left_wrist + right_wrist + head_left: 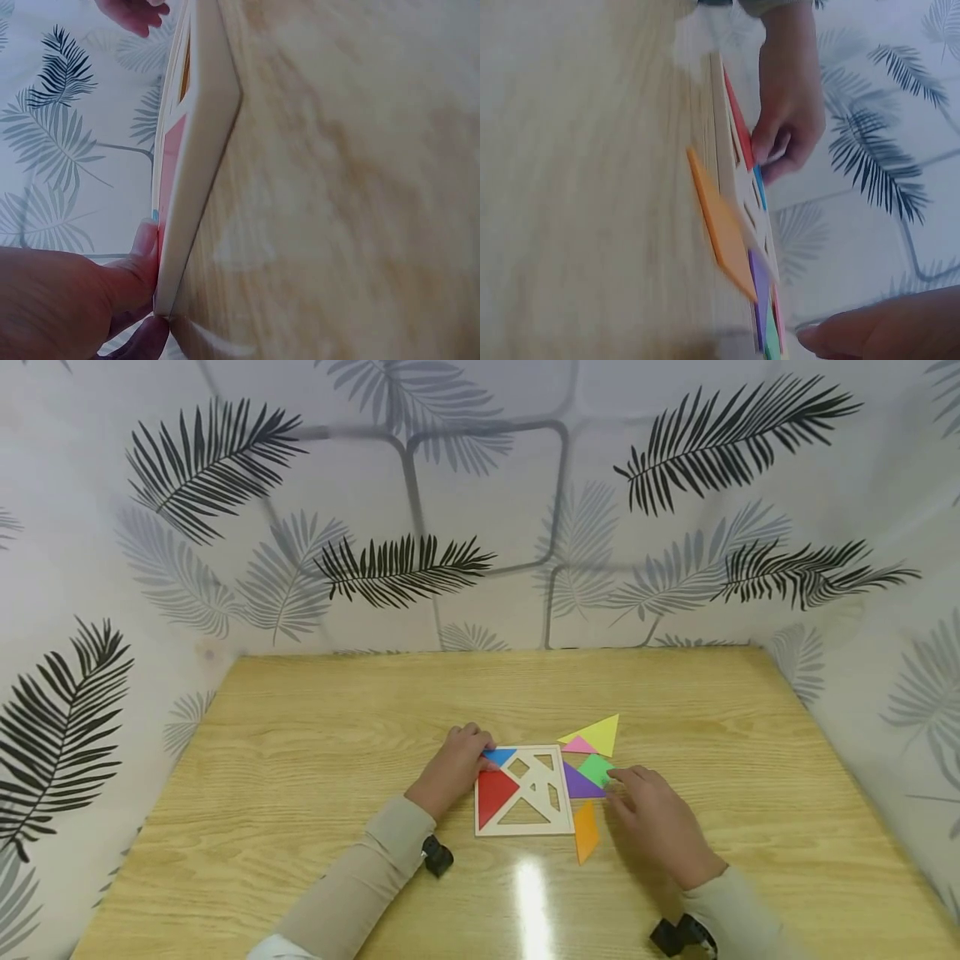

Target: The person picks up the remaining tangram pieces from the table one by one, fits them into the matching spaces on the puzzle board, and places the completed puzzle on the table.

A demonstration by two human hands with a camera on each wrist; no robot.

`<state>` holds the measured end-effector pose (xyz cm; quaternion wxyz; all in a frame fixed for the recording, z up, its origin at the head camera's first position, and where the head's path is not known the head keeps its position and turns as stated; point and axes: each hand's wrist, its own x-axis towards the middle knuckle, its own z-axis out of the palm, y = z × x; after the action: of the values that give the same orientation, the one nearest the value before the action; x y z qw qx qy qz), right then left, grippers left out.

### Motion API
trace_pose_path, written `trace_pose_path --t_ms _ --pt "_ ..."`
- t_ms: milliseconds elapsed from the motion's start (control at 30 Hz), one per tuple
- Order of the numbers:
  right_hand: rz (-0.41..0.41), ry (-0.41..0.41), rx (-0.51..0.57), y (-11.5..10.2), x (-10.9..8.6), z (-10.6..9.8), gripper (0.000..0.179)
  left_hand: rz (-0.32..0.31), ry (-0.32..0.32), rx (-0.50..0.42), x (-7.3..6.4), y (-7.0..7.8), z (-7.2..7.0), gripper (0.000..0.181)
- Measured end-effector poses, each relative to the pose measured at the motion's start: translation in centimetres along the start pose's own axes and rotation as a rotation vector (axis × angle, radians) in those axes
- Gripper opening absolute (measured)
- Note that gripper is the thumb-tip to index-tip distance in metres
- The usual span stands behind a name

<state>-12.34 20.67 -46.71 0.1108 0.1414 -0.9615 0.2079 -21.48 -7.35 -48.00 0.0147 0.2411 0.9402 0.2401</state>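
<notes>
A square wooden tangram board lies on the table, with a red triangle and a blue triangle set in it. At its upper left corner my left hand grips the edge, thumb near the blue and red pieces. My right hand reaches in from the right, its fingertips at the green square, thumb and index finger apart. That square overlaps a purple triangle beside the board. In the right wrist view, an orange parallelogram shows close by, tilted against the board's edge.
Above the green square, a yellow triangle and a pink triangle overlap. Several cut-outs in the board show the wood-grain table through them. Leaf-patterned cloth rises behind the table's far edge.
</notes>
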Motion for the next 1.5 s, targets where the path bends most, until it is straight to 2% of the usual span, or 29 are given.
trace_pose_path --t_ms 200,333,467,667,1033,1300,1433,1500 --pt "-0.064 -0.034 -0.026 2.5 2.0 -0.2 0.03 -0.003 0.0 0.007 0.0 0.0 -0.1 0.024" --pt "-0.118 -0.024 -0.04 3.7 3.3 0.0 0.031 -0.006 -0.005 0.003 -0.1 0.1 -0.2 0.024" --pt "-0.174 -0.016 -0.046 4.6 4.5 0.5 0.032 -0.007 -0.008 0.006 -0.1 0.1 -0.1 0.023" --pt "-0.233 -0.058 -0.06 5.6 5.9 1.3 0.034 0.003 -0.003 0.013 0.0 0.0 -0.1 0.023" --pt "-0.25 -0.149 -0.098 6.4 6.8 2.1 0.036 -0.037 -0.023 -0.003 0.0 0.1 0.0 0.027" --pt "-0.306 -0.103 -0.195 5.7 6.9 1.9 0.026 -0.03 -0.014 -0.002 0.0 0.1 0.0 0.025" --pt "-0.353 -0.074 -0.241 5.3 6.8 1.8 0.008 -0.033 -0.016 0.0 -0.1 0.2 -0.1 0.025" --pt "-0.376 -0.067 -0.257 5.1 6.7 1.8 0.012 -0.029 -0.014 -0.001 -0.2 0.3 -0.1 0.025"
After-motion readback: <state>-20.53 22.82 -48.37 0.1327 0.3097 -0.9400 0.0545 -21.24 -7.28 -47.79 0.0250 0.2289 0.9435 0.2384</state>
